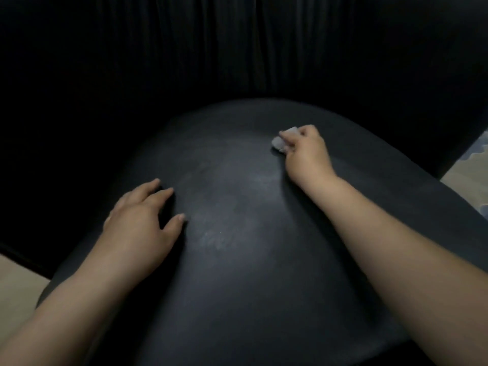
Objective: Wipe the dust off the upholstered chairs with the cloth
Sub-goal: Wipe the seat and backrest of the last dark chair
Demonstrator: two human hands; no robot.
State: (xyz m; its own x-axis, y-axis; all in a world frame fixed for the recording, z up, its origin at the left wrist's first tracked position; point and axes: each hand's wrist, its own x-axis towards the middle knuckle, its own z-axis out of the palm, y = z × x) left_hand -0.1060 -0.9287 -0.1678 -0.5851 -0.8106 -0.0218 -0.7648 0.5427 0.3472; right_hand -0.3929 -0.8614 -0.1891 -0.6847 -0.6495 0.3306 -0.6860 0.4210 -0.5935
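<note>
A black upholstered chair seat (237, 260) fills the middle of the head view, with pale dusty streaks across its centre. Its dark pleated backrest (211, 62) rises behind. My right hand (306, 154) grips a small bunched white cloth (281, 142) and presses it on the far right part of the seat. My left hand (142, 217) rests on the seat's left side with its fingers spread and holds nothing.
Light floor shows at the lower left (15, 286). At the right edge lies a patterned floor or rug (472, 165). Dark chair sides curve round the seat on both flanks.
</note>
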